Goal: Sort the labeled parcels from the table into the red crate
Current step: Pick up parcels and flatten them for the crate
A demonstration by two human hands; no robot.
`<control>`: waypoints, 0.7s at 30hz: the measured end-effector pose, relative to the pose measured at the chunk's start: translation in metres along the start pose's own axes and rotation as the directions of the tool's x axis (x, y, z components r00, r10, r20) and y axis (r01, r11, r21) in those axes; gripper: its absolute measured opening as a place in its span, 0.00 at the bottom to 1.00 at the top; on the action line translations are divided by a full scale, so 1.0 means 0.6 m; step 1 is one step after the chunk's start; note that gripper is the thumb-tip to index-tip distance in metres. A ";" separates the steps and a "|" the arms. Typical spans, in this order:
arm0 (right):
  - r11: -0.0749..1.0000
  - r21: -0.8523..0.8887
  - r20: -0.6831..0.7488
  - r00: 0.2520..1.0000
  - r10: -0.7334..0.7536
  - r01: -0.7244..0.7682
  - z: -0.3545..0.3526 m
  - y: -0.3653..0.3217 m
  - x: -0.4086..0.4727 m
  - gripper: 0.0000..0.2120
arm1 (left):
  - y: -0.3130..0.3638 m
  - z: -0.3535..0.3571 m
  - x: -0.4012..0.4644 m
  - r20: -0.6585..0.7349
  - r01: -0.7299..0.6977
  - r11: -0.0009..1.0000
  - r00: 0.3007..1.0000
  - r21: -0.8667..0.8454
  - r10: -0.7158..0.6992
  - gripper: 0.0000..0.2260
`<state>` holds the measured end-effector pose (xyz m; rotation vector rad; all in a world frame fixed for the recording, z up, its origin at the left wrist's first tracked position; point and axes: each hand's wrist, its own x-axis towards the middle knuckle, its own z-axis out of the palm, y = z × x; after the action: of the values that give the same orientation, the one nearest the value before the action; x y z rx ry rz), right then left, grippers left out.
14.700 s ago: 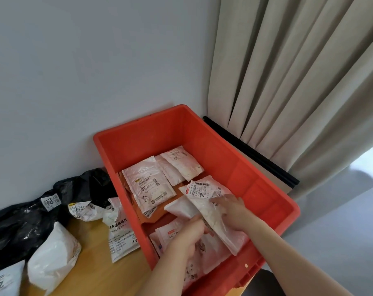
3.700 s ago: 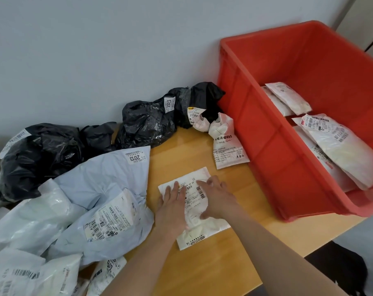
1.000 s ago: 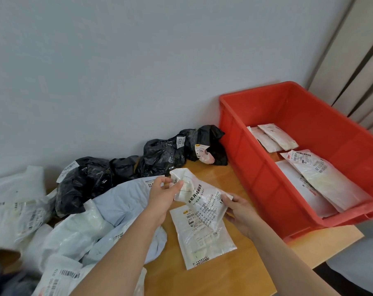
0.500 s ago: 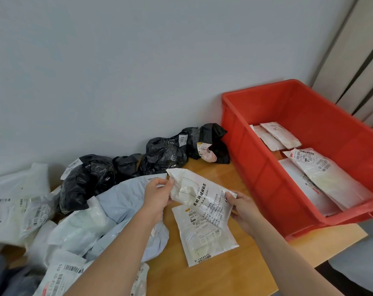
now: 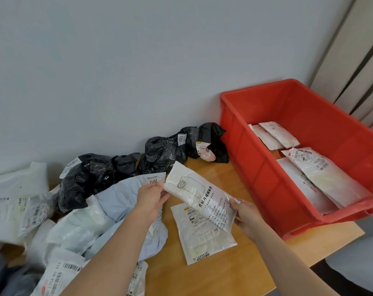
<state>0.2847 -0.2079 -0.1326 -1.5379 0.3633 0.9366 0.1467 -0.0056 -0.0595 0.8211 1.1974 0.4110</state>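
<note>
Our left hand (image 5: 152,197) pinches the upper-left end of a white pouch (image 5: 199,195) held above the table (image 5: 215,274) at frame centre | our right hand (image 5: 246,214) grips its lower-right edge | red crate (image 5: 266,176) at right holds several white labeled parcels (image 5: 322,174).

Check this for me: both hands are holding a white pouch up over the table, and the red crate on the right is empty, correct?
Not quite. The head view shows the red crate already holds several white labeled parcels. The rest stands: the left hand and right hand hold the white pouch above the table.
</note>
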 end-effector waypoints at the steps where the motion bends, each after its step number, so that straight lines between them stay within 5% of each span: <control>1: 1.000 -0.014 -0.013 1.000 0.003 -0.003 0.001 -0.001 0.000 0.21 | 0.000 0.003 -0.002 -0.001 0.026 0.998 1.000 -0.054 -0.026 0.04; 9: 0.998 -0.037 0.004 0.999 0.044 -0.044 -0.007 0.003 -0.007 0.16 | 0.003 0.001 -0.007 0.151 -0.019 1.000 0.988 0.011 0.017 0.10; 15: 0.995 -0.066 0.044 0.996 0.073 -0.070 -0.010 0.007 -0.014 0.03 | 0.004 0.006 -0.012 0.059 -0.077 0.991 0.996 0.113 0.070 0.07; 21: 0.928 -0.373 0.050 0.999 -0.006 0.024 -0.003 0.009 -0.029 0.09 | 0.005 0.012 -0.015 0.079 -0.052 0.993 0.996 0.103 0.043 0.02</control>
<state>0.2703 -0.2157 -0.1236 -1.8569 0.1408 1.0719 0.1506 -0.0123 -0.0503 0.9498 1.1371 0.3542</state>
